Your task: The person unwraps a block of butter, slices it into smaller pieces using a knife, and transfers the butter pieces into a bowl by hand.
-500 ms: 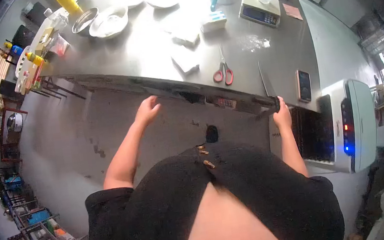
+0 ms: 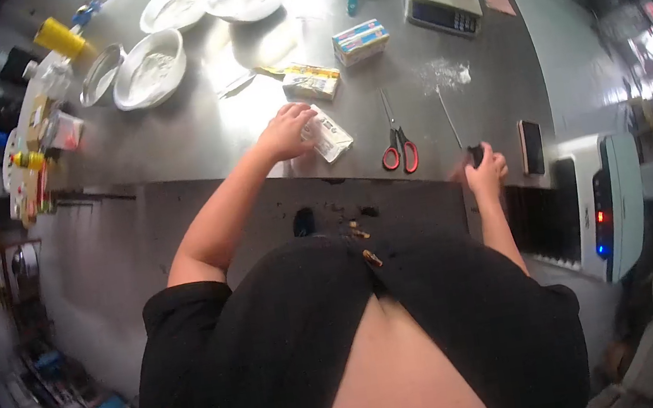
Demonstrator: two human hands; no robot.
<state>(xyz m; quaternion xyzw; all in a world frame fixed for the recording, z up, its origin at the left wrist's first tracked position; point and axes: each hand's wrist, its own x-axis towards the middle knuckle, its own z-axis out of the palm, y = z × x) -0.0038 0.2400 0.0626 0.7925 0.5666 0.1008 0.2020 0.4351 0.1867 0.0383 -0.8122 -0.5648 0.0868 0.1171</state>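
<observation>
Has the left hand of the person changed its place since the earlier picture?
Yes, forward. Judged by the front edge of the metal table, the left hand was short of it before; now it is past it, at the white packet.

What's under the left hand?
A white printed packet, its right part showing. The left hand covers its left part, so any print there can't be seen.

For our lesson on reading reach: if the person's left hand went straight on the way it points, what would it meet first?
The left hand would most likely meet the white packet directly ahead; it may already be touching, as depth is unclear.
</observation>
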